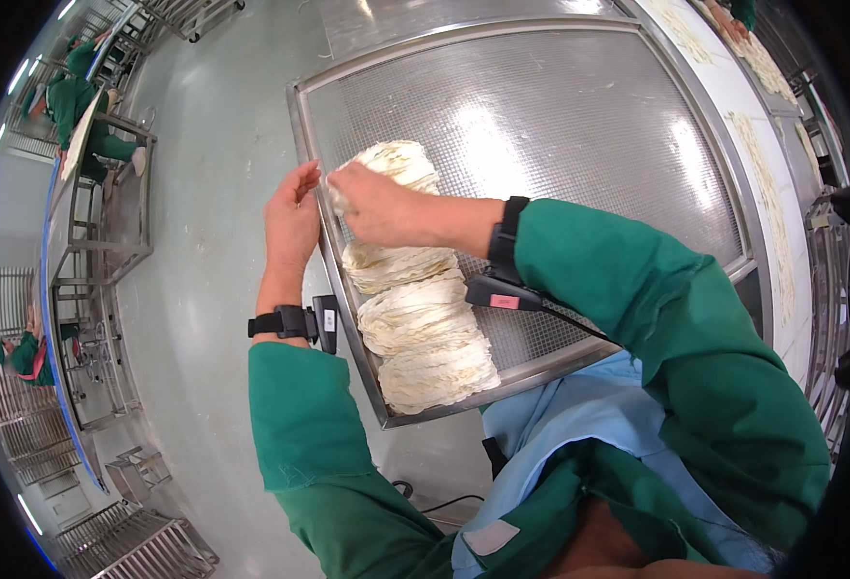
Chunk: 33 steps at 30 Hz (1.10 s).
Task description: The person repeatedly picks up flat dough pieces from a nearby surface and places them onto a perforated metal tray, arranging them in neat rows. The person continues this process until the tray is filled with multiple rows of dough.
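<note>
A metal-framed tray with a mesh bottom [562,87] lies before me. Along its left side runs a row of pale, folded bundles of what look like noodles or dough strands [425,311]. My right hand [378,206] is closed at the left edge of the farthest bundle [400,161], with some pale strands at its fingers. Just outside the tray's left rim is my left hand [295,213], its fingers curled and nothing plainly visible in them. Whether its fingertips touch anything cannot be told.
A white surface with scattered pale strands [765,203] runs past the tray's right side. Beyond it, a co-worker's hands [732,25] are over more strands. Co-workers in green stand at a long table [70,195] far left. Metal racks [143,546] stand at lower left.
</note>
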Tool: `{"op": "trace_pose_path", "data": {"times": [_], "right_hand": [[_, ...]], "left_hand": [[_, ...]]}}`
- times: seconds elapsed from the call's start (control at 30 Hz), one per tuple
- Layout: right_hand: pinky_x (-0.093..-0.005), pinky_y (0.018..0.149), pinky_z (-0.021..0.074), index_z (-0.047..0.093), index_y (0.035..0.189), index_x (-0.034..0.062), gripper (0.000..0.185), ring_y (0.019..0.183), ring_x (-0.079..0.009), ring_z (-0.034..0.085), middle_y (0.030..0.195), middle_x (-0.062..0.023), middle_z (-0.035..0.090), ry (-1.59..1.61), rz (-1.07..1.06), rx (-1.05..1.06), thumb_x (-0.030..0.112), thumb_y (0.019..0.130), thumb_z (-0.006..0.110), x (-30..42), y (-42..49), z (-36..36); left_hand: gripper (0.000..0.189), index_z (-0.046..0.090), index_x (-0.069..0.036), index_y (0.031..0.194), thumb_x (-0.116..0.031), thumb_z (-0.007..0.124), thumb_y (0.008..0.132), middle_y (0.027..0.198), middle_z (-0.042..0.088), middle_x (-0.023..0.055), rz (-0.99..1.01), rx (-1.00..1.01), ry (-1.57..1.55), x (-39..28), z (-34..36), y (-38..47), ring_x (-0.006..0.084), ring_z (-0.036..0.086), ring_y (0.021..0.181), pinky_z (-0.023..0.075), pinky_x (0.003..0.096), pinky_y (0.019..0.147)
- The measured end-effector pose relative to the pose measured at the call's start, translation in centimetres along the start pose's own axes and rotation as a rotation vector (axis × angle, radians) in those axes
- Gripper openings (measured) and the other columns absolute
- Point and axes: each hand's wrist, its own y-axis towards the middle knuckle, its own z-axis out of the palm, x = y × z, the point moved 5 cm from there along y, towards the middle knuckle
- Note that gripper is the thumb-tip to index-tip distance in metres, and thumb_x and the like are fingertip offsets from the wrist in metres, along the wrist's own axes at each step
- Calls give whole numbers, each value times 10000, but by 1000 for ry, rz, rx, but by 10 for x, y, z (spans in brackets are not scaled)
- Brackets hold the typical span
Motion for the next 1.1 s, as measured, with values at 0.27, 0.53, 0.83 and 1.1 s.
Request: {"op": "trace_pose_path", "data": {"times": [0.27,0.53,0.83,1.1], "right_hand": [[-452,859,465,683,950,46,188,988,-358,588,1005,-152,631,-532,-63,-27,144,889,534,-71,21,-15],[-467,888,475,667,1039,22,264,1014,-357,592,1052,-189,648,-518,-239,-224,220,897,564,-101,-18,-61],[-323,888,501,649,1143,58,341,974,-162,613,1043,-60,672,21,395,-738,202,844,729,-179,-415,-383],[-592,1107,277,233,1531,60,1321,1441,-367,253,1569,-190,243,-786,1533,-434,432,477,937,-128,-897,-494]], "left_hand": [[166,665,-49,988,-45,627,827,917,678,102,656,64,531,-27,22,-26,311,628,894,481,370,905],[160,683,-67,976,-112,578,864,947,658,119,633,212,675,0,14,-34,308,611,956,399,484,968],[226,662,29,1087,4,598,871,1158,653,184,576,153,502,-69,66,-80,349,596,1119,443,424,997],[282,645,24,1144,30,603,866,1151,644,167,683,428,495,-171,214,-101,311,609,1087,470,390,962]]}}
